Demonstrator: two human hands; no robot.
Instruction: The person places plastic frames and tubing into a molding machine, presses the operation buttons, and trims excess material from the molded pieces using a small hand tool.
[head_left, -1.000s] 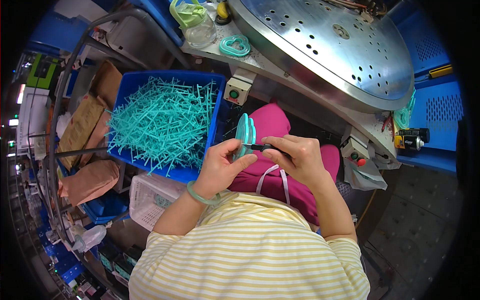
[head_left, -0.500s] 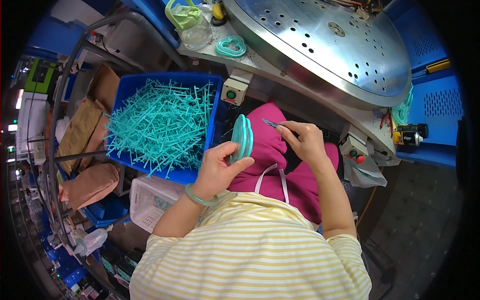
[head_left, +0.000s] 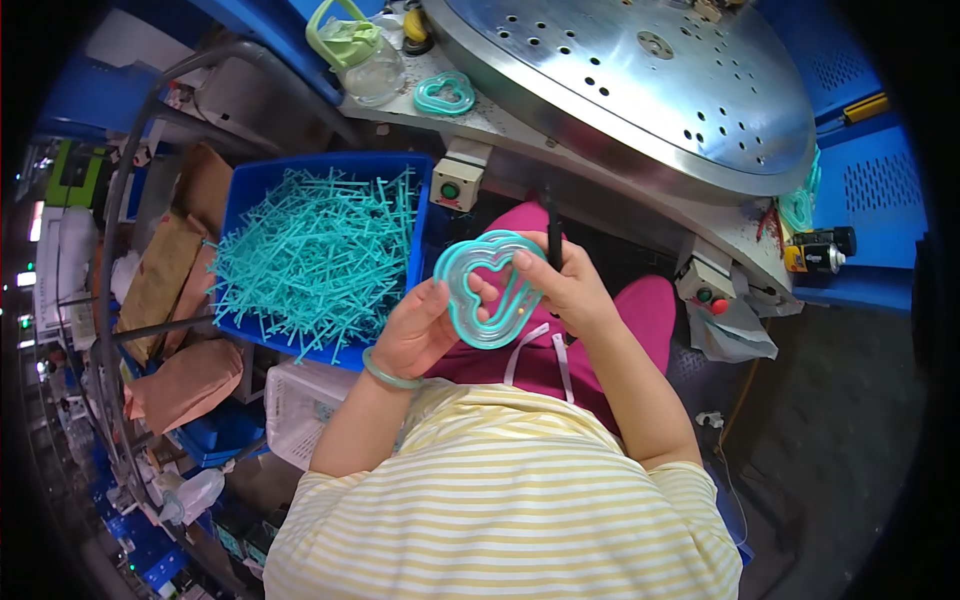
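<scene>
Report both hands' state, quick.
Left hand: closed, holding the left side of the teal looped piece.
Right hand: closed, gripping that piece's right side, with a black-handled tool also held.

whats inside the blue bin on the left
The blue bin holds a tangled heap of thin teal sticks, some poking over its rim. The heap covers the bin's floor, so anything beneath the top layer cannot be seen.

Fisheye-bent edges, black corners.
</scene>
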